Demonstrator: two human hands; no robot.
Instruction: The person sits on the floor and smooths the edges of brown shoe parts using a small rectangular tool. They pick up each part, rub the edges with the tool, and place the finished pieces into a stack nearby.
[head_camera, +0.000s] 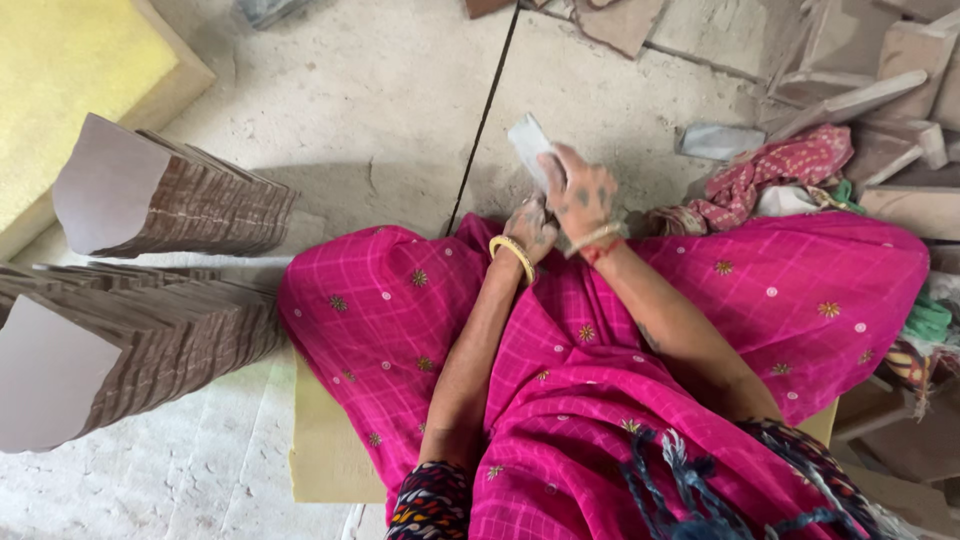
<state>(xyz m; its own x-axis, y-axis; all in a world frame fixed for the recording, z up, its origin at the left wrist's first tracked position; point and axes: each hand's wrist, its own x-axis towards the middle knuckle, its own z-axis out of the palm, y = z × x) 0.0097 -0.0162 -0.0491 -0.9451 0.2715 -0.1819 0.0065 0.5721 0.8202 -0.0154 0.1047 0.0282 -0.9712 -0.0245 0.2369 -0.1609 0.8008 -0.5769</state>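
Grey block (530, 148): small, flat, dusty, raised just above the concrete floor (380, 110), straight out in front of the person's lap.

Head view, the only one:
- Right hand (583, 195) clenched around the block's near end, far end sticking up and away. Thread and pale bangle on that wrist.
- Left hand (530, 228) tucked just below and beside the right, fingers curled in. Touching the right hand or something under it; cannot tell whether it grips anything, the right hand hides it. Yellow bangle (513, 252) on the wrist.
- Both forearms run forward over the pink cloth (600, 340) covering the knees. Looks like the lap braces the arms so the block stays steady.
- Person sits low on a tan pad (325, 450), which keeps the work within easy reach of the floor.
- Two stacks of thin brown shaped pieces (180, 205) lie on their sides at the left, well apart from the hands. Same profile all through, packed tight, so they read as sorted batches.
- Right side: red patterned rag (775, 172) bunched near the knee, loose stone offcuts (880, 100) behind it.
- Yellow slab (70, 80) at top left.
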